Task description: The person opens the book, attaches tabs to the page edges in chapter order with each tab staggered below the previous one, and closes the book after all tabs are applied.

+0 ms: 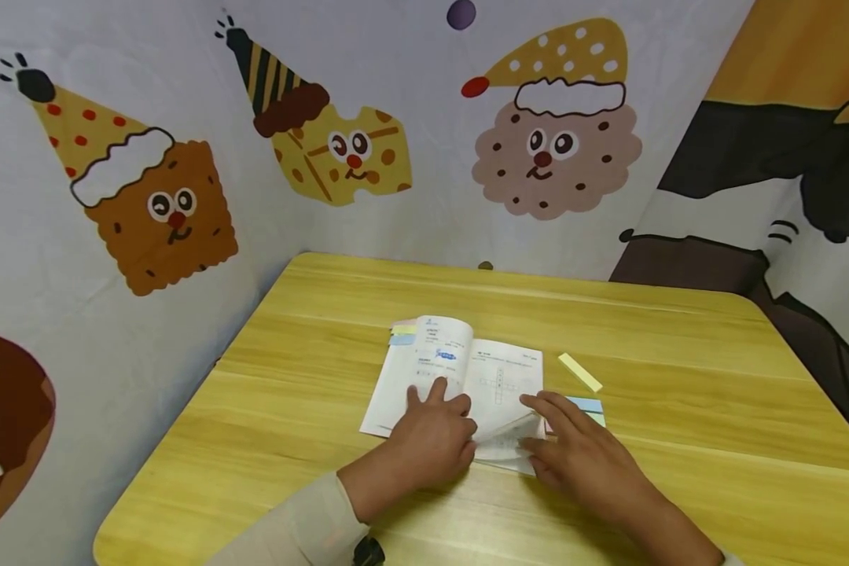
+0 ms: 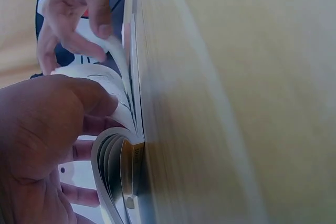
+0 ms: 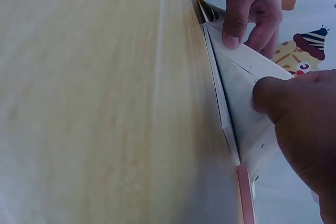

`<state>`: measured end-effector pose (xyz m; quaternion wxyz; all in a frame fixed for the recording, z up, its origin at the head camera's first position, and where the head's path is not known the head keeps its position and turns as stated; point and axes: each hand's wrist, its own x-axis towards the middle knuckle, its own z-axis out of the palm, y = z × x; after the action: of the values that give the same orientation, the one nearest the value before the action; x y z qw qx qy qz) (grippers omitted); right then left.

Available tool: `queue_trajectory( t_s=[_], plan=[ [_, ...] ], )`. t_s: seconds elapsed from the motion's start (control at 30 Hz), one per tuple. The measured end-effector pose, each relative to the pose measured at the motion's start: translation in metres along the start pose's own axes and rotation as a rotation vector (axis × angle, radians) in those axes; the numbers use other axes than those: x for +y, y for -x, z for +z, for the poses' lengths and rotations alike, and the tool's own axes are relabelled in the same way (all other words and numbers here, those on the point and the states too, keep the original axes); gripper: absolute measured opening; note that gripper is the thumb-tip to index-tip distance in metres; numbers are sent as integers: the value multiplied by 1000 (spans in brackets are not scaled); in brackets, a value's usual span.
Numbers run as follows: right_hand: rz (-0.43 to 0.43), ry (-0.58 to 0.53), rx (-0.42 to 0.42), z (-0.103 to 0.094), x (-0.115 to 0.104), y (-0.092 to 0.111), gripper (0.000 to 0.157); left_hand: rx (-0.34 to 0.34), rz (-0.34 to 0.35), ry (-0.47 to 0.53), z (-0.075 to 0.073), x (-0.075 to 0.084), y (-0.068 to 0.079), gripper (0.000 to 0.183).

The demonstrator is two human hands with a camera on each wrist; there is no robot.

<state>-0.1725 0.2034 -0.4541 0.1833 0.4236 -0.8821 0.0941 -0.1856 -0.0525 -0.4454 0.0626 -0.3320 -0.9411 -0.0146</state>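
Note:
A book lies spread on the table, with printed text and a small blue picture on its left side. My left hand rests on the left side near the fold, fingers spread and thumb by the spine. The pages under it bulge in a curve in the left wrist view. At the lower right corner, my right hand pinches a lifted page between thumb and fingers. That page slants up from the pages beneath, and its thumb contact shows in the right wrist view. The right fingertips behind the page are partly hidden.
Coloured sticky tabs stick out from the book's upper left edge. A pale yellow strip lies right of the book. Below it is a pad with a blue strip, partly covered by my right hand. Patterned cloth hangs behind the wooden table.

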Motion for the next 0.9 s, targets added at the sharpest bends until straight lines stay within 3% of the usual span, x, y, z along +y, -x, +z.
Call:
queue_trajectory(
  t_s=[0.17,0.4,0.57,0.67,0.77,0.9],
  plan=[
    [-3,51,-11,1,-1,-1,32,-37,-9,-14,-2,0,0,25],
    [70,55,3,0,-3,-5,18,-44,-7,-20,-3,-1,0,31],
    [78,28,87,-2,-2,-3,37,-16,7,-6,-2,-1,0,22],
    [67,0,131,-1,0,-1,37,-5,7,2,-2,-1,-1,19],
    [60,-16,121,-1,1,1,32,-1,3,-2,-1,0,-1,18],
    [47,8,79,2,2,2,36,-6,3,-7,0,0,-2,19]
  ],
)
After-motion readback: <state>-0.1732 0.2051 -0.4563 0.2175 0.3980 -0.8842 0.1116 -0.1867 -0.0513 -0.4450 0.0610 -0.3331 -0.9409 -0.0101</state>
